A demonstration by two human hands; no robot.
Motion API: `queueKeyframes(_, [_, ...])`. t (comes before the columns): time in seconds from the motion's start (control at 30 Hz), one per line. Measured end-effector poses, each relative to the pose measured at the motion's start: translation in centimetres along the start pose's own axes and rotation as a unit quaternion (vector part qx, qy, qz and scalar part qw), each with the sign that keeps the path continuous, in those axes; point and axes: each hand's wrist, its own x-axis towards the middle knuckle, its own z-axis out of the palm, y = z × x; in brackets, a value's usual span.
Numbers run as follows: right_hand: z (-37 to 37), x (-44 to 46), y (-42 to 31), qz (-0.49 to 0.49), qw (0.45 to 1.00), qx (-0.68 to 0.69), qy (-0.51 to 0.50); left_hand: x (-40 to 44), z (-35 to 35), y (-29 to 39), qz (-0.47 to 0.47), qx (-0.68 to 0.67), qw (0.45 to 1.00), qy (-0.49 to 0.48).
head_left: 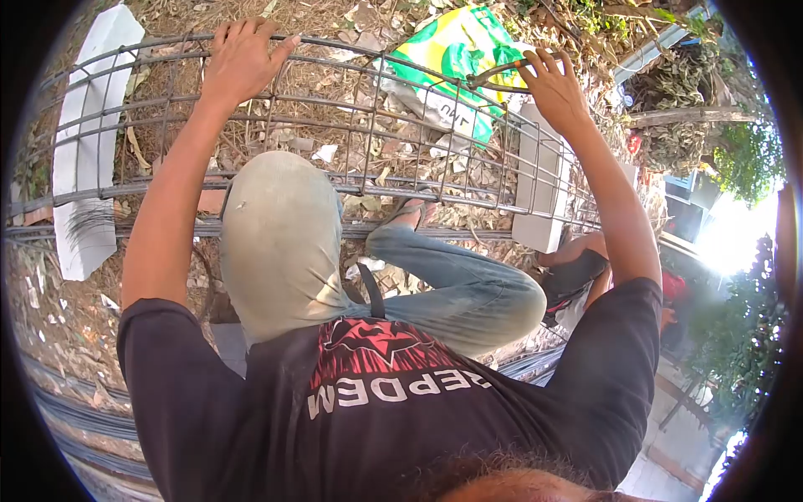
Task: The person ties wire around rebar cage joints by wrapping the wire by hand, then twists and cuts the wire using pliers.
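Observation:
A long rebar cage point(364, 144), made of thin steel bars tied with square stirrups, lies across in front of me. My left hand point(242, 65) is on its far top bar at the left, fingers curled over the steel and thumb out to the side. At the right, my right hand point(554, 90) holds the handles of tying pincers point(489, 82). The pincers' jaws are at the cage's upper bars, over a green, yellow and white sack point(456, 52). Whether the jaws grip a wire is too small to tell.
White blocks stand under the cage at the left point(84, 159) and right point(535, 197). My bent knees point(280, 226) are close to the near bars. Bundled bars point(84, 418) lie at the lower left. Another person point(577, 268) is at the right. Dry leaves and debris cover the ground.

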Motion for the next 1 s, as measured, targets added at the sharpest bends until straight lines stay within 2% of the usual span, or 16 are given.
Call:
queueKeyframes(0.17, [-0.5, 1.1, -0.9, -0.004, 1.0, -0.009, -0.009, 0.0, -0.5, 0.4, -0.01, 0.003, 1.0, -0.01])
queueKeyframes(0.27, [-3.5, 2.1, -0.3, -0.002, 0.99, 0.04, -0.136, 0.0, -0.6, 0.4, -0.014, 0.004, 1.0, -0.012])
queueKeyframes(0.3, [-3.7, 2.0, -0.3, -0.001, 0.994, 0.066, -0.085, 0.1, -0.2, 0.3, -0.016, 0.011, 1.0, -0.006])
queueKeyframes(0.4, [-4.3, 3.4, 0.2, 0.043, 0.975, 0.143, -0.164, -0.1, 0.3, 0.3, -0.02, 0.015, 1.0, -0.003])
queueKeyframes(0.43, [-3.5, 3.3, 0.5, 0.001, 0.984, 0.164, -0.067, -0.1, 0.2, 0.3, -0.021, 0.014, 1.0, -0.004])
queueKeyframes(0.53, [-5.0, 4.3, 0.9, 0.113, 0.842, 0.389, -0.357, 0.0, -0.2, 0.5, -0.02, 0.011, 1.0, -0.006])
queueKeyframes(0.57, [-4.1, 4.0, 1.1, 0.098, 0.811, 0.438, -0.376, -0.1, -0.2, 0.4, -0.018, 0.011, 1.0, -0.004])
queueKeyframes(0.6, [-3.5, 3.4, 1.0, 0.089, 0.809, 0.449, -0.369, -0.1, 0.0, 0.4, -0.017, 0.012, 1.0, -0.001])
queueKeyframes(0.73, [-4.3, 2.0, 0.0, -0.019, 0.977, 0.189, -0.095, 0.1, 0.2, 0.2, -0.013, 0.006, 1.0, -0.01])
queueKeyframes(0.77, [-4.2, 1.6, -0.1, -0.057, 0.99, 0.125, -0.009, 0.1, 0.1, 0.2, -0.016, 0.012, 1.0, -0.008])
queueKeyframes(0.8, [-5.4, 1.6, -0.2, -0.051, 0.997, 0.065, -0.005, 0.1, 0.0, 0.3, -0.018, 0.018, 1.0, -0.006])
queueKeyframes(0.87, [-4.6, 1.8, 0.5, -0.061, 0.994, 0.074, 0.051, -0.1, -0.1, 0.5, -0.012, 0.019, 1.0, -0.006])
queueKeyframes(0.9, [-4.5, 2.1, 1.0, -0.069, 0.994, 0.083, 0.027, -0.1, -0.1, 0.4, -0.007, 0.017, 1.0, -0.005])
queueKeyframes(0.93, [-5.4, 2.9, 1.3, 0.01, 0.97, 0.201, -0.135, -0.1, -0.2, 0.2, -0.005, 0.014, 1.0, -0.001])
queueKeyframes(0.97, [-6.6, 4.0, 1.6, 0.086, 0.901, 0.308, -0.291, -0.2, -0.3, 0.3, -0.007, 0.012, 1.0, -0.002])
queueKeyframes(1.0, [-7.3, 4.8, 1.8, 0.159, 0.791, 0.402, -0.433, -0.2, -0.4, 0.4, -0.008, 0.011, 1.0, -0.003])
